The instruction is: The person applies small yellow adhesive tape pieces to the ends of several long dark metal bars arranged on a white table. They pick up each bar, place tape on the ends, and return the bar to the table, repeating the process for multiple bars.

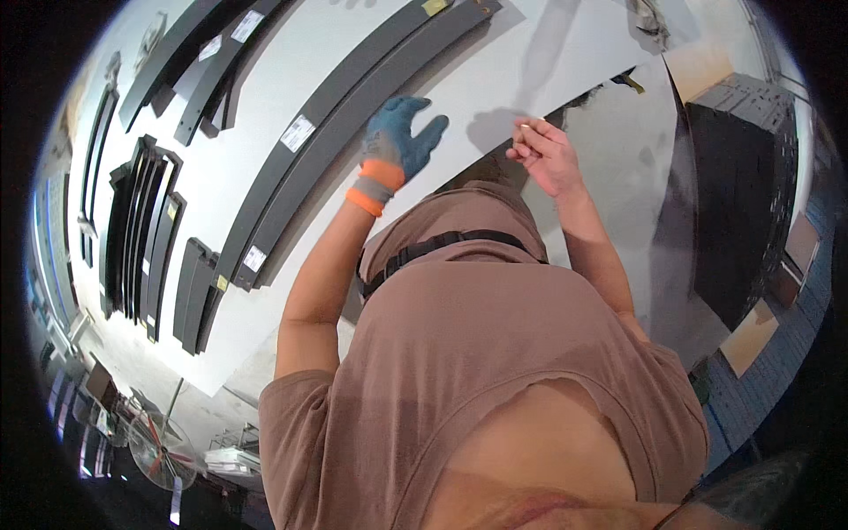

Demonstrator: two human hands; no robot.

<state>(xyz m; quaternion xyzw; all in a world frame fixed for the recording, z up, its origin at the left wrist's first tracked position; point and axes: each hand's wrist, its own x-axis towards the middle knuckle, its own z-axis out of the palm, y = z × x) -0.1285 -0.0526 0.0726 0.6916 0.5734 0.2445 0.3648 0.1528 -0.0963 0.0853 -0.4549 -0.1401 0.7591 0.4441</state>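
My left hand, in a blue glove with an orange and grey cuff, is held over the near edge of the white table. Its fingers and thumb are apart with nothing between them. Closest to it lie two long dark grey strips, side by side, with white labels on them. My right hand is bare and raised just off the table's edge. Its fingers are curled together at the tips, and whatever they may hold is too small to make out.
Shorter dark strips lie bundled on the table's left, beside a short dark piece. More labelled strips are at the far left. A big black stack stands on the right. A fan is at lower left.
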